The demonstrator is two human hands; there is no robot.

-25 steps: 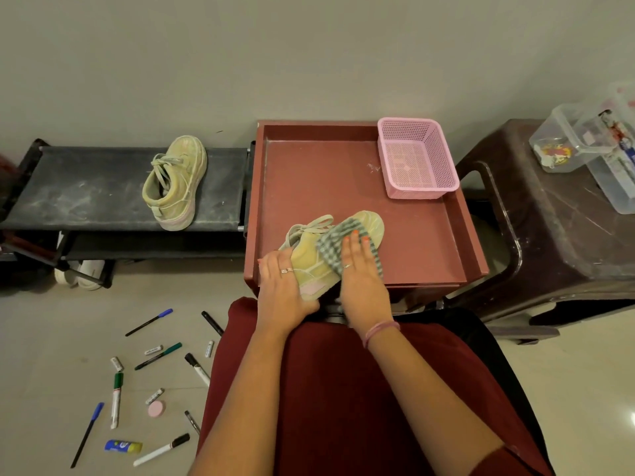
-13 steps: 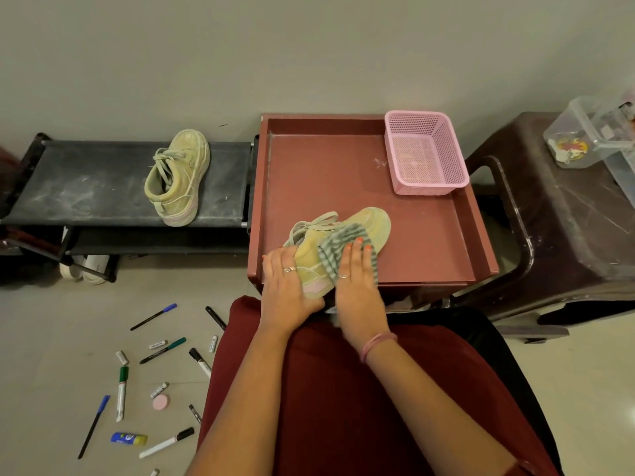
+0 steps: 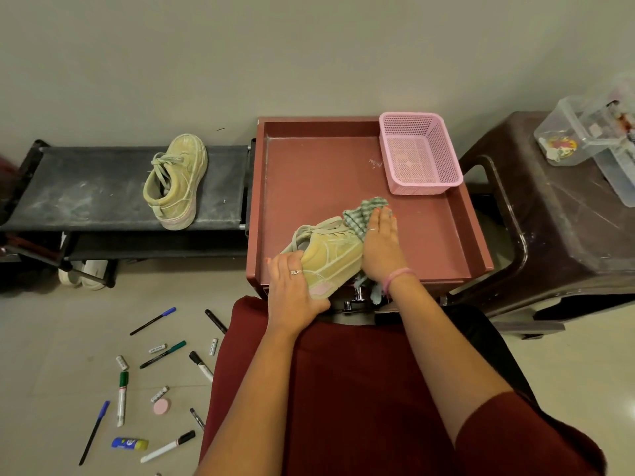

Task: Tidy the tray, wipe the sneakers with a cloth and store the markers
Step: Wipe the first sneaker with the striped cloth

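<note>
our left hand (image 3: 295,290) grips the heel of the pale yellow-green suede sneaker (image 3: 326,259); our right hand (image 3: 381,249) presses flat, fingers straight, the green checked cloth (image 3: 360,214) on its toe.

Single head-worn view, looking forward and steeply down, close over the tray (image 3: 309,187), floor at left, stool (image 3: 549,235) at right.

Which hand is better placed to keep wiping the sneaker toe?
Right, probably. The right hand already presses the cloth flat at the toe of the sneaker; the left hand grips the heel.
</note>
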